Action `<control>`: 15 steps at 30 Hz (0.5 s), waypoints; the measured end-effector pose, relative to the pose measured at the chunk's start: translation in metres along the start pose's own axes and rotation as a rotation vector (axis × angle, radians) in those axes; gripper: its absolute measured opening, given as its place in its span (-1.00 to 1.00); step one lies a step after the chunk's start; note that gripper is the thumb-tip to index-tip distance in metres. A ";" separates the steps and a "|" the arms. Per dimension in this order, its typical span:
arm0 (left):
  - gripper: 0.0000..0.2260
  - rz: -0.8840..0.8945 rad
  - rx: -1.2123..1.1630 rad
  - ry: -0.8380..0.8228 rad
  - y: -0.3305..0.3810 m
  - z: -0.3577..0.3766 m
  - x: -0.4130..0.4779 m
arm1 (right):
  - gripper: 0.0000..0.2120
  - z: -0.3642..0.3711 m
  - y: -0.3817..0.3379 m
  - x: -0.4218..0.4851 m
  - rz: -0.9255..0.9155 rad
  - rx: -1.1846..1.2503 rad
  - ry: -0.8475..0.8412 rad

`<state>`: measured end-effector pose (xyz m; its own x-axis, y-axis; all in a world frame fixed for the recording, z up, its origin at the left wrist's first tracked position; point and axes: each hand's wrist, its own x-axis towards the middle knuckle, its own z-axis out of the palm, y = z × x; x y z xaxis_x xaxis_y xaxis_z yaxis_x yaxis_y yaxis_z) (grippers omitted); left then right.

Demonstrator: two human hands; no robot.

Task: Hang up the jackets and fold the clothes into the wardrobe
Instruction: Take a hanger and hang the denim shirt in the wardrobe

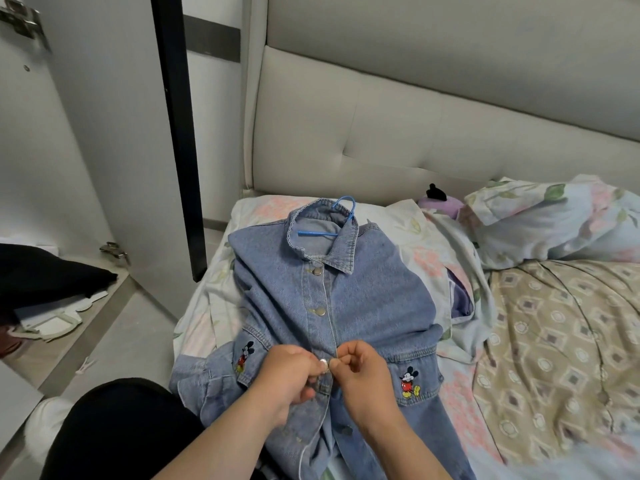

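Both hands met at the lower centre of the frame, bare forearms reaching up from the bottom edge. The left hand (291, 372) had its fingers curled, with thumb and forefinger pinching one front edge of a denim jacket (363, 299) right at a silver snap button (322, 362). The right hand (360, 372), also curled, pinched the opposite front edge just beside that button, so the fingertips of the two hands nearly touched over it.

The denim jacket lay face up on a bed, stretching from under the hands toward the middle of the frame, collar farthest from the person. Two more silver snaps above the hands were closed. A blue hanger (343, 216) sat inside the collar, its hook poking out at the top. Embroidered cartoon mouse patches showed on the chest, one (244, 355) just left of the left hand and one (410, 382) just right of the right hand.

Under the jacket was a floral sheet (433, 258). To the right lay a beige patterned blanket (554, 341), and above it, at the right edge, a floral pillow (554, 220). A small purple soft toy (440, 202) rested between the jacket collar and the pillow, against a pale padded headboard (415, 133) that filled the upper right. An open grey wardrobe door (86, 133) stood at the upper left, with dark folded fabric (45, 275) on a shelf at the left edge. The person's black trouser leg (121, 427) filled the lower left corner.
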<state>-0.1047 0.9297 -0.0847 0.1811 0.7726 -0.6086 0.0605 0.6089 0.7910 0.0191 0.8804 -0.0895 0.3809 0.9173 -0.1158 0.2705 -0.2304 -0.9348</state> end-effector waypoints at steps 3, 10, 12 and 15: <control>-0.91 -0.055 -0.031 0.005 0.004 0.000 0.001 | -0.74 0.001 0.006 0.001 -0.066 -0.140 0.008; -0.85 0.305 0.428 0.106 -0.007 -0.005 -0.018 | -0.75 -0.025 0.031 -0.012 -0.164 -0.443 0.051; -0.73 0.434 0.770 0.182 -0.021 -0.009 -0.035 | -0.83 -0.036 0.047 -0.028 -0.155 -0.617 -0.136; -0.59 0.511 1.099 0.141 -0.039 -0.009 -0.053 | -0.77 -0.036 0.069 -0.048 -0.105 -0.715 -0.311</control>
<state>-0.1259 0.8665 -0.0840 0.3228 0.9329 -0.1595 0.8240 -0.1941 0.5323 0.0515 0.8091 -0.1365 0.0859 0.9703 -0.2263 0.8348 -0.1940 -0.5152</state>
